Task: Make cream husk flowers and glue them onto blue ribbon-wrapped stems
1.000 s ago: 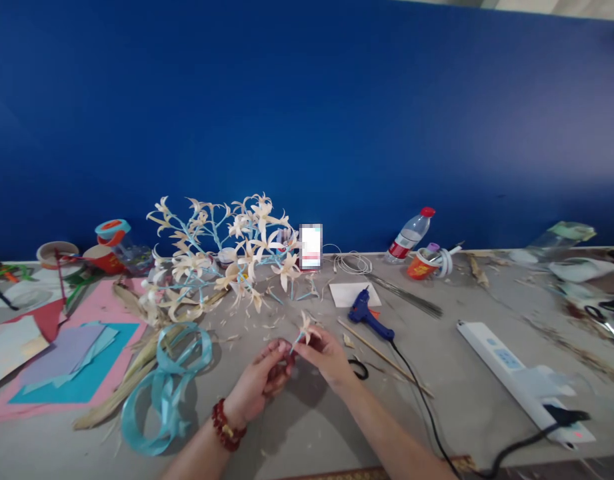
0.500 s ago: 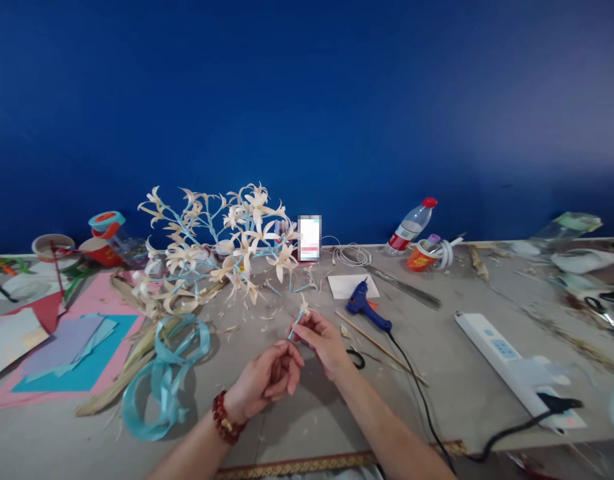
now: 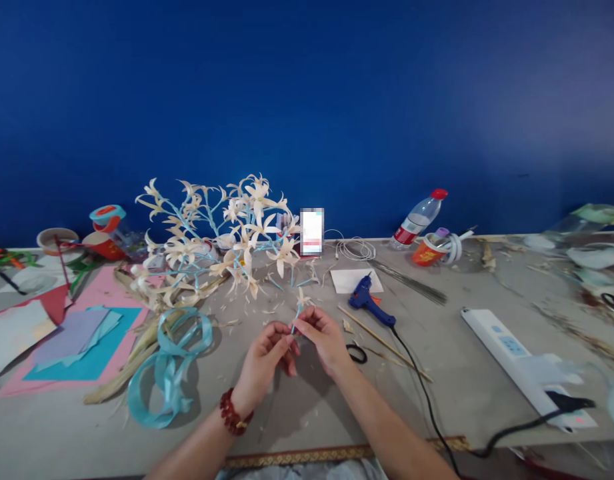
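Between thumb and fingers of my right hand is a small artificial flower with pale petals and a thin blue-wrapped stem, held upright. My left hand, a dark red bead bracelet on its wrist, has thumb and index closed at the lower end of that stem; its other fingers curl loosely below. Beyond my hands, a larger spray of artificial flowers stands on blue stems, its cream petals pointed. Left of my left hand lies a loosely looped light blue ribbon.
A blue glue gun lies at the right, its black cable running towards me. Near it are a thin wooden stick, a black tape roll and a white power strip. Coloured paper and dried husks lie left. A bottle stands behind.
My left hand has risen, and its thumb and index have closed at the stem's lower end. The right hand still holds the flower. The view has shifted slightly.
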The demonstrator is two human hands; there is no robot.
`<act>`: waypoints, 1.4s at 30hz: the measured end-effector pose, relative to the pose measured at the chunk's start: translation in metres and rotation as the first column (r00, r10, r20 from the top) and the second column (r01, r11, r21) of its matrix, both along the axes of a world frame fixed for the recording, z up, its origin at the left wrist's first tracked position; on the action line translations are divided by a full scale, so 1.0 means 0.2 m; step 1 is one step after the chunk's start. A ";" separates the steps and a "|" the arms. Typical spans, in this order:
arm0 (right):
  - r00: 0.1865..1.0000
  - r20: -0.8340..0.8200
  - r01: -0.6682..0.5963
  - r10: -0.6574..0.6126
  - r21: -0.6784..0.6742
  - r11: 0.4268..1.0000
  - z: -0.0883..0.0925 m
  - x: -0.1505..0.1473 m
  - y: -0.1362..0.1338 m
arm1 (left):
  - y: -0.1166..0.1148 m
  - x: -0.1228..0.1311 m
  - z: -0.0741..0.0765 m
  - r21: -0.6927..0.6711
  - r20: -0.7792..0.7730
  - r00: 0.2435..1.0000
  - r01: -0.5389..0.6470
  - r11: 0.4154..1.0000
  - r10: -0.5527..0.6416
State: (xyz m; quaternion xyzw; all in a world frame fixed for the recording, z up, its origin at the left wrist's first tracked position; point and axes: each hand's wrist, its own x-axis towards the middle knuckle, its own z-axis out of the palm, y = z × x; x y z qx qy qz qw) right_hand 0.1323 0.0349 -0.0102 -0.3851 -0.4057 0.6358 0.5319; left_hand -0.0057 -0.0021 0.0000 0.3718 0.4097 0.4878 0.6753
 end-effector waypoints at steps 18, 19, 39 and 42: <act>0.986 -0.152 -0.083 0.072 -0.067 0.994 0.02 -0.01 -0.04 | 0.01 0.00 0.02 -0.067 0.154 0.988 0.035 0.997 -0.025; 0.984 -0.156 -0.097 0.086 -0.067 0.993 0.02 -0.01 -0.04 | 0.01 -0.01 0.01 -0.082 0.189 0.981 0.051 0.995 -0.034; 0.971 -0.110 -0.214 0.211 -0.012 0.977 0.05 0.00 -0.04 | 0.02 -0.04 -0.02 -0.178 0.480 0.863 0.273 0.945 -0.159; 0.967 -0.102 -0.234 0.234 0.007 0.972 0.06 0.01 -0.04 | 0.02 -0.03 -0.02 -0.174 0.479 0.863 0.276 0.945 -0.163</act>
